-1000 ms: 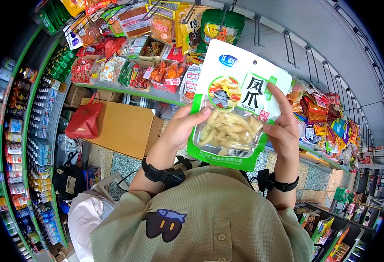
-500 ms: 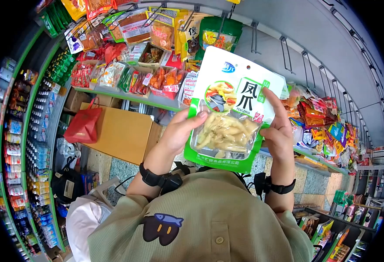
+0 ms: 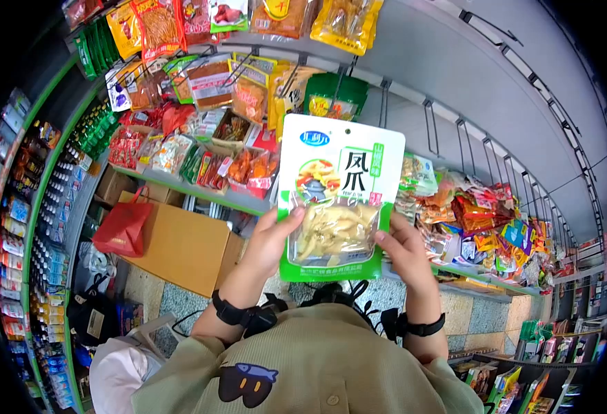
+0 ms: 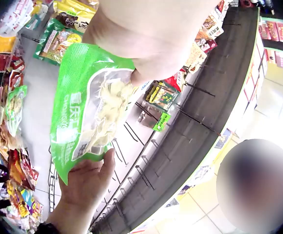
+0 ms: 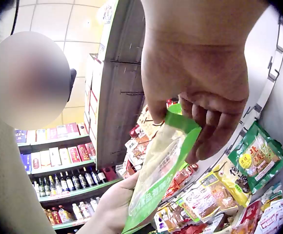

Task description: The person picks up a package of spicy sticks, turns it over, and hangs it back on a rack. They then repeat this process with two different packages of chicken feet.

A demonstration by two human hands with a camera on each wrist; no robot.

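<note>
A green and white bag of chicken feet (image 3: 338, 231) is held upright in front of the chest, its printed front and clear window facing up at the head view. My left hand (image 3: 265, 241) grips its left edge, thumb lying on the window. On the opposite edge my right hand (image 3: 403, 248) pinches the bag between thumb on the front and fingers behind. Across the right wrist view the right hand (image 5: 197, 92) shows its fingers curled behind the green edge. The bag (image 4: 92, 102) slants through the left wrist view, pale pieces visible inside.
Ahead runs a shelf with boxed snack packets (image 3: 172, 155) and hanging bags (image 3: 252, 96). Bare metal hooks (image 3: 431, 127) stick out to the right, above piled packets (image 3: 483, 214). A cardboard box (image 3: 179, 238) with a red bag (image 3: 127, 224) stands at left, beside drink shelves (image 3: 41, 255).
The bag has moved left and lower in the head view and turned more upright. My right index finger has come down from the printed front to the bag's edge. Both hands still hold it.
</note>
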